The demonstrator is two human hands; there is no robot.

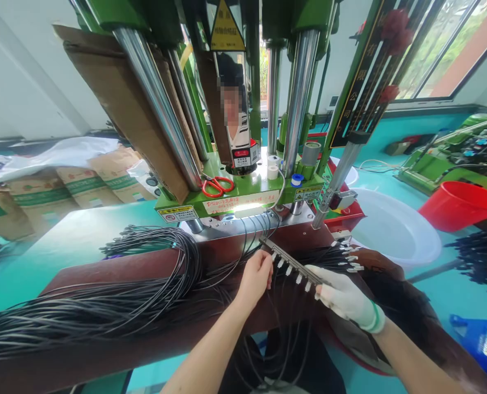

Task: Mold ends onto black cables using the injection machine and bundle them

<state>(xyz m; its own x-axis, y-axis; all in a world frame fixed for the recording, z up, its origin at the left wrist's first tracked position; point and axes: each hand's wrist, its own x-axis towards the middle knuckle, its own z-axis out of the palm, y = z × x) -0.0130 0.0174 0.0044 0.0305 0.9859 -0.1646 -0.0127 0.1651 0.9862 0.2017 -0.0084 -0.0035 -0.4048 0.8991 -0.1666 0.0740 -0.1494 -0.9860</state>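
Observation:
My left hand [255,275], bare, grips one end of a dark metal comb-like bar [291,262] set with a row of small white cable-end plugs. My right hand [344,298], in a white glove with a green band at the wrist, holds the bar's other end. Thin black cables [104,306] run in a long bundle across a brown board [116,268] to the left of my hands. More of them hang from the bar and drop below it. A few white-tipped ends [350,260] fan out to the right.
A green press-like machine [239,189] with steel columns [301,98] stands just ahead, with red scissors [218,186] on its bed. A person [237,131] stands behind it. To the right are a white basin [395,227] and a red bucket [461,205]. Paper sacks [50,197] are stacked at left.

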